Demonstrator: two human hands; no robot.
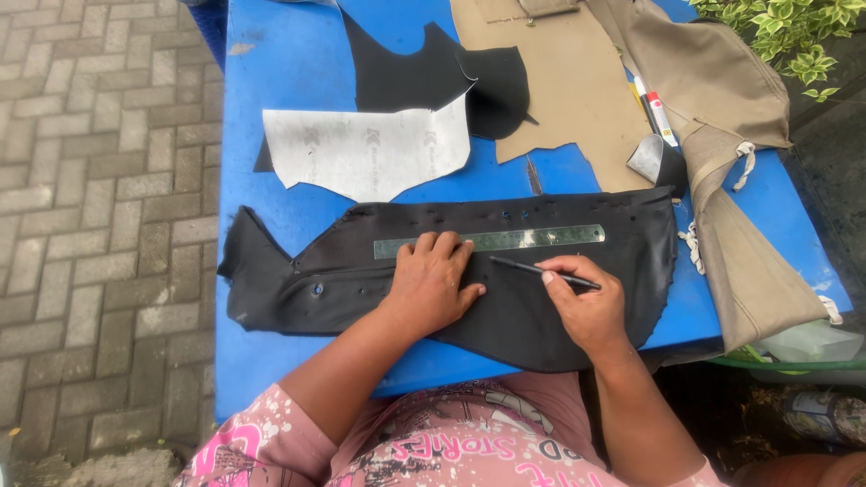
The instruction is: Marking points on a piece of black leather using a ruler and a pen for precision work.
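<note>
A long piece of black fabric (298,280) lies flat across the blue table (298,63). On it rests a clear greenish ruler (532,238), running left to right. My left hand (433,284) presses flat on the fabric, fingertips on the ruler's left part. My right hand (582,302) holds a thin black pen (541,271), its tip pointing left just below the ruler.
Farther back lie a white paper pattern piece (361,149), another black cut piece (424,77) and tan fabric (559,81). Folded beige cloth (731,162) drapes over the right edge, with markers (654,113) beside it. Brick paving lies left, a plant at top right.
</note>
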